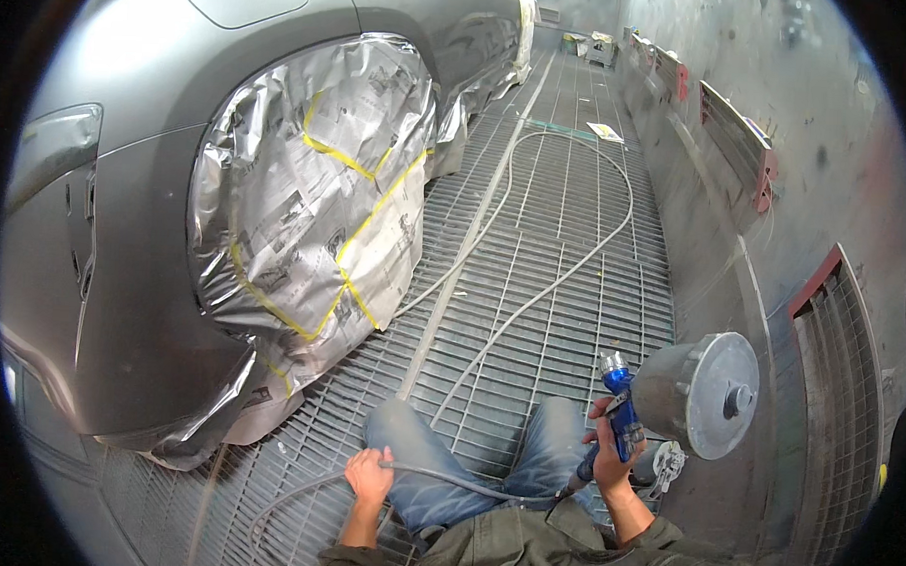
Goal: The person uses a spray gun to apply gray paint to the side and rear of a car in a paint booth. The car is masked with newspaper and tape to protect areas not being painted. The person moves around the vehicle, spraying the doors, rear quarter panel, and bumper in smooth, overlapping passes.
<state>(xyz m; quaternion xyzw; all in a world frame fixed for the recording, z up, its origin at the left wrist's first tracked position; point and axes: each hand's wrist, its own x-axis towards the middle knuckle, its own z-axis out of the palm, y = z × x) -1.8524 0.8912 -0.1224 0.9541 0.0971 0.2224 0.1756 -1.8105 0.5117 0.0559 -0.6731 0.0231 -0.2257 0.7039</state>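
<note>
My right hand [610, 456] is wrapped round the handle of a blue spray gun [624, 421], whose silver nozzle points forward, away from me. A large grey paint cup [723, 397] with a round lid is fixed to the gun's right side, tilted toward me. From the bottom of the gun a grey air hose [446, 474] runs left across my lap. My left hand [369, 476] is closed round this hose beside my left knee. Ahead and to the left stands a silver-grey car [140, 232], its wheel opening covered with masking paper [375, 220] and yellow tape.
The floor is a metal grating [543, 276], and the hose loops far ahead over it. Along the right runs a grey wall [779, 85] with red-edged vents [841, 326]. A small sheet [605, 132] lies on the grating. Several items stand near a box [601, 54] at the far end.
</note>
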